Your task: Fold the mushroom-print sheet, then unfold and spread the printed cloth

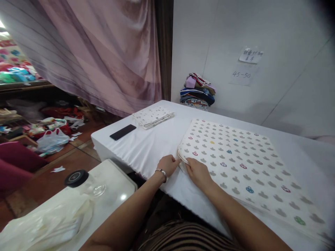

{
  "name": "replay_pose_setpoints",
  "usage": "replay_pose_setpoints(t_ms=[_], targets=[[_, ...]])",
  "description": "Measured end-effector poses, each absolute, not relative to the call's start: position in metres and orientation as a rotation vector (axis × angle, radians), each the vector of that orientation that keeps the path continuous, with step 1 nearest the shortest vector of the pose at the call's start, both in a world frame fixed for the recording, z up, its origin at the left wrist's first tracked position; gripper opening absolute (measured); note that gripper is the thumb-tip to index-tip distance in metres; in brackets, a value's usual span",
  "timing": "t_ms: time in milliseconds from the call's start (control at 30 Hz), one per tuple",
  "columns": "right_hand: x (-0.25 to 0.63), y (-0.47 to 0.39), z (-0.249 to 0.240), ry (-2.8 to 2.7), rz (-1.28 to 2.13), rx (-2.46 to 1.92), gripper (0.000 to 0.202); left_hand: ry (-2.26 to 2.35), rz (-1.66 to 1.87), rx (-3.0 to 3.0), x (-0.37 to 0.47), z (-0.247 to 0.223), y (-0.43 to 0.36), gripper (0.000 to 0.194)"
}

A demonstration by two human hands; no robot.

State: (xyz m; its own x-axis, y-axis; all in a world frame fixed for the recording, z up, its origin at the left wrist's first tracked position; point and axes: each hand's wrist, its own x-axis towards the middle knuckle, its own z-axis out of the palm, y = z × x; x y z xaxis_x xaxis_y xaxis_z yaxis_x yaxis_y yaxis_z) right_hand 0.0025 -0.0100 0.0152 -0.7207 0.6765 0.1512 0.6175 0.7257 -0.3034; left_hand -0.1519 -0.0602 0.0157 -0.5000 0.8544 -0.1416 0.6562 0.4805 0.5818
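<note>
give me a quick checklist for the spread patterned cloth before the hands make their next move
1. Right hand has hold of the near left corner of the patterned cloth: ok, layers pinched there.
2. Left hand grips that corner too: cannot tell; it is right beside it, but its fingertips are partly hidden.
3. Top layer lies flat: ok, mostly smooth beyond the hands.
4. Lower layers line up throughout: cannot tell, mostly hidden.
5. Phone and folded cloth apart from the patterned cloth: ok, both lie beyond its left side.
6. White table cover smooth: not ok, creased along the near edge.
</note>
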Motion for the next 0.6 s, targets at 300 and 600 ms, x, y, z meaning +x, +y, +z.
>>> replay_pose_setpoints(t_ms=[300, 600], targets=[[0.002, -0.012, 0.022, -2.613, 0.310, -1.070, 0.016, 1.730, 1.009, 0.679, -0.141, 0.024, -0.056, 0.010], [-0.001, -0.021, 0.020, -2.626, 0.213, -0.911, 0.012, 1.484, 1.269, 0.466, -0.136, 0.018, -0.061, 0.019]])
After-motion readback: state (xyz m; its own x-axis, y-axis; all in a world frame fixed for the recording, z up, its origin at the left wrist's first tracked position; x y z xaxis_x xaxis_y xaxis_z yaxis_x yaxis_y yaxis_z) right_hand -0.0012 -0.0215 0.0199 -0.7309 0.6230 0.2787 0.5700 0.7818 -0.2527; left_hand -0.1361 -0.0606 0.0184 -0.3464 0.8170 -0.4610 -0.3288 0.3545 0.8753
